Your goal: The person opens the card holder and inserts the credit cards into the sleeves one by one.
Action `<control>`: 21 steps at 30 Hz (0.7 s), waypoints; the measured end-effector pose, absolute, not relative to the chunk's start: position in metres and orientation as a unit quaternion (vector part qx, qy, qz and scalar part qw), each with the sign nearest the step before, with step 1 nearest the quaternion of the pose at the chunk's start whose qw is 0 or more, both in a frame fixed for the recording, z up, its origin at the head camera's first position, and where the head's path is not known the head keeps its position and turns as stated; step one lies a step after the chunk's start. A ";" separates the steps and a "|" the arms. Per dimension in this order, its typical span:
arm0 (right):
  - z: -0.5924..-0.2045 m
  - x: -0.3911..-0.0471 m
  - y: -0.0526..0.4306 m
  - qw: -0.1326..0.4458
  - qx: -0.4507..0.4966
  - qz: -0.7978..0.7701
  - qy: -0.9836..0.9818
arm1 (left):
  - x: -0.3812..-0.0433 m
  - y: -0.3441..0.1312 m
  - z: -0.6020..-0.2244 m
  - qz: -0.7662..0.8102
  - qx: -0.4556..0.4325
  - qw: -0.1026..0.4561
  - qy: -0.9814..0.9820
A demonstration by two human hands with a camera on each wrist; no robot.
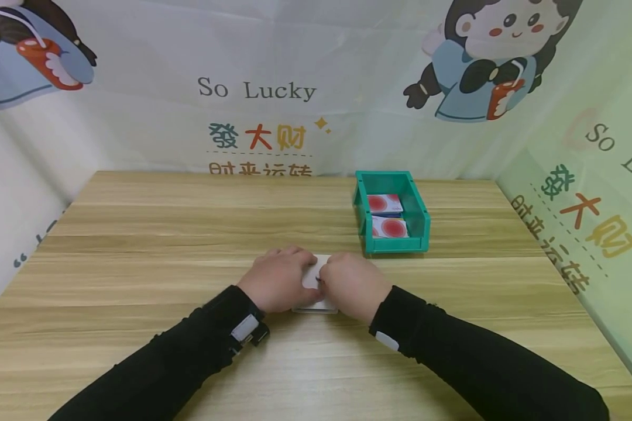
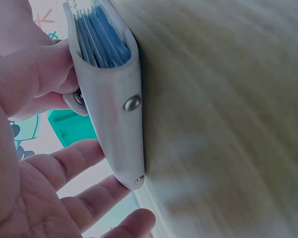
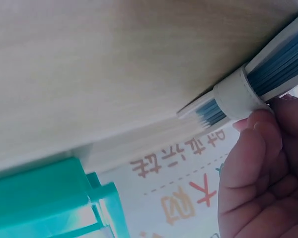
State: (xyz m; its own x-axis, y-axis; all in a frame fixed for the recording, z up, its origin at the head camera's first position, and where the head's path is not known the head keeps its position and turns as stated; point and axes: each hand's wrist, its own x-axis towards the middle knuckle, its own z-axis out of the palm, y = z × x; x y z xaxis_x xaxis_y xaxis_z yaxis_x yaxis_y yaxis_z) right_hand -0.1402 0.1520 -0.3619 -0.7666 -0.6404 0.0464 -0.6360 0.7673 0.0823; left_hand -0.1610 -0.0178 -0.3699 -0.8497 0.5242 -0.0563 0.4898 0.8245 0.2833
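A white card holder (image 1: pixel 311 281) lies on the table in front of the person, its clear bluish sleeves (image 2: pixel 100 39) showing at its end and metal studs along its spine. The left hand (image 1: pixel 280 279) holds it from the left, thumb on the near part of the cover and fingertips at the spine and far part. At its right side the right hand (image 1: pixel 354 285) pinches the closing strap (image 3: pixel 240 94), which wraps round the open edge over the sleeves. A snap (image 2: pixel 78 96) shows by the fingers in the left wrist view. The right fingers partly hide the strap's end.
A green bin (image 1: pixel 397 245) with red-and-white cards (image 1: pixel 391 228) inside stands behind and to the right of the hands. The wood-grain table (image 1: pixel 153 251) meets printed cloth walls (image 1: pixel 274 41) at the back and sides.
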 end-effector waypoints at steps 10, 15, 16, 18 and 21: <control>-0.362 -0.136 0.150 0.065 0.367 -0.060 -0.926 | -0.161 -0.018 -0.371 0.131 0.264 0.064 0.953; -0.363 -0.133 0.149 0.074 0.356 -0.069 -0.929 | -0.162 -0.018 -0.371 0.134 0.264 0.062 0.953; -0.364 -0.133 0.148 0.077 0.354 -0.073 -0.929 | -0.161 -0.018 -0.371 0.134 0.263 0.061 0.953; -0.364 -0.131 0.147 0.084 0.352 -0.080 -0.929 | -0.161 -0.019 -0.370 0.134 0.264 0.062 0.953; -0.364 -0.128 0.146 0.097 0.350 -0.091 -0.927 | -0.161 -0.019 -0.370 0.137 0.264 0.061 0.953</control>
